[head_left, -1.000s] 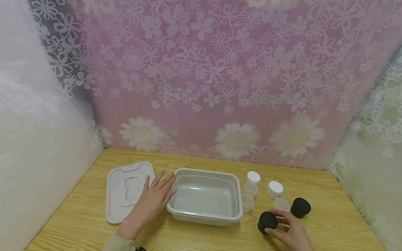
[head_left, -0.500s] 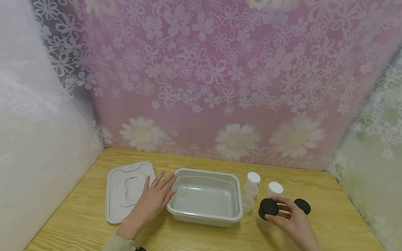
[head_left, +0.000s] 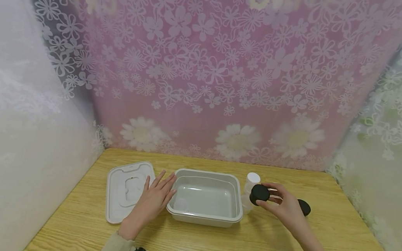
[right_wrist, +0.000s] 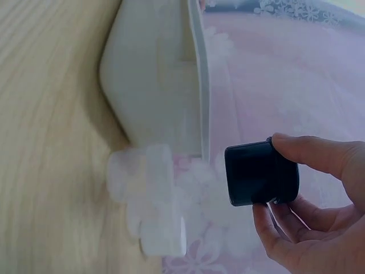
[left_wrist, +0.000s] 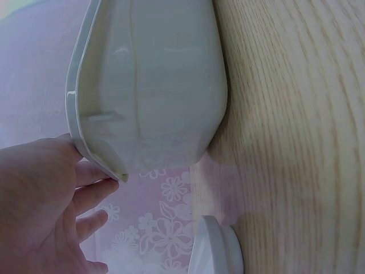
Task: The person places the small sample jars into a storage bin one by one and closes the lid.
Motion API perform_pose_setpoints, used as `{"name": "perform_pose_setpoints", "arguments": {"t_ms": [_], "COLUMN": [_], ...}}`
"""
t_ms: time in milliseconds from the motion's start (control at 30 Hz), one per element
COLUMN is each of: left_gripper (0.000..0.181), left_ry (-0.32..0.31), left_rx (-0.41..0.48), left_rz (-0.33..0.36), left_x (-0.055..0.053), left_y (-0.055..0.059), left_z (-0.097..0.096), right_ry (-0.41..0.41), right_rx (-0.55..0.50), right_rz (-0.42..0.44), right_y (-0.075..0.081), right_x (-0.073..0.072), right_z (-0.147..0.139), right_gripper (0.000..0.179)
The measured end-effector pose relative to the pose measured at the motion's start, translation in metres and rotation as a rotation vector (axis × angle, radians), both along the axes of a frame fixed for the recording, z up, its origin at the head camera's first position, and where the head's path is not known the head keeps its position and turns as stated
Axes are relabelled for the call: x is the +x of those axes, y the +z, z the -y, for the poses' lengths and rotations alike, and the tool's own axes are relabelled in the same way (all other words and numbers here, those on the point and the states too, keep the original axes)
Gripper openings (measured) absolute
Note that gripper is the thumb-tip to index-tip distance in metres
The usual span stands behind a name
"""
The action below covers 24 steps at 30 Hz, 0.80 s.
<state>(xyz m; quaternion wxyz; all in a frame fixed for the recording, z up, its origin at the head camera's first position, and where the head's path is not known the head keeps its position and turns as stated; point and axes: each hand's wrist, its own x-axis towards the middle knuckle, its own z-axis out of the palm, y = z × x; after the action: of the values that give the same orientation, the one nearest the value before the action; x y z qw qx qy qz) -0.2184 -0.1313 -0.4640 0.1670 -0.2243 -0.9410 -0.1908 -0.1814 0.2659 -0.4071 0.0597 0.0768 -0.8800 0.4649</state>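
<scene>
A black lidded jar (head_left: pixel 260 194) is pinched between the thumb and fingers of my right hand (head_left: pixel 287 209), raised above the table near the right side of a light grey plastic box (head_left: pixel 205 219). In the right wrist view the jar (right_wrist: pixel 254 174) is tilted on its side and clear of the tabletop. The fingers of my left hand (head_left: pixel 151 201) lie extended against the left rim of the box. Seen from the left wrist, that hand (left_wrist: pixel 51 200) touches the box rim (left_wrist: pixel 73 103) with its fingertips. The box's inside shows nothing in it.
The box's lid (head_left: pixel 115 193) lies flat at the left. Small translucent jars (head_left: pixel 245 208) and a white-capped jar (head_left: pixel 253 178) stand close by the box's right side. Another black jar (head_left: pixel 303 207) sits farther right, partly behind my right hand. A floral curtain (head_left: pixel 204 83) hangs behind the table.
My right hand has lifted the black jar off the table and carried it up and left toward the box. My left hand has stayed at the box rim.
</scene>
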Motion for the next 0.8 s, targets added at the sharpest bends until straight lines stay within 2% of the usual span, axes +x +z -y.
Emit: {"name": "perform_pose_setpoints", "arguments": {"t_ms": [300, 567, 800], "left_gripper": [0.050, 0.049, 0.050], "left_ry": [0.004, 0.004, 0.003], "left_rx": [-0.010, -0.015, -0.014], "left_rz": [0.012, 0.013, 0.021], "left_x": [0.000, 0.000, 0.000], "left_y": [0.000, 0.001, 0.001], "left_z": [0.002, 0.001, 0.000], "right_ry": [0.068, 0.178, 0.273], "right_rx": [-0.072, -0.116, -0.070], "right_rz": [-0.070, -0.037, -0.033], "right_y": [0.001, -0.002, -0.015], "right_x": [-0.019, -0.036, -0.050], "right_z": [0.029, 0.062, 0.091], "right_gripper": [0.059, 0.057, 0.055]}}
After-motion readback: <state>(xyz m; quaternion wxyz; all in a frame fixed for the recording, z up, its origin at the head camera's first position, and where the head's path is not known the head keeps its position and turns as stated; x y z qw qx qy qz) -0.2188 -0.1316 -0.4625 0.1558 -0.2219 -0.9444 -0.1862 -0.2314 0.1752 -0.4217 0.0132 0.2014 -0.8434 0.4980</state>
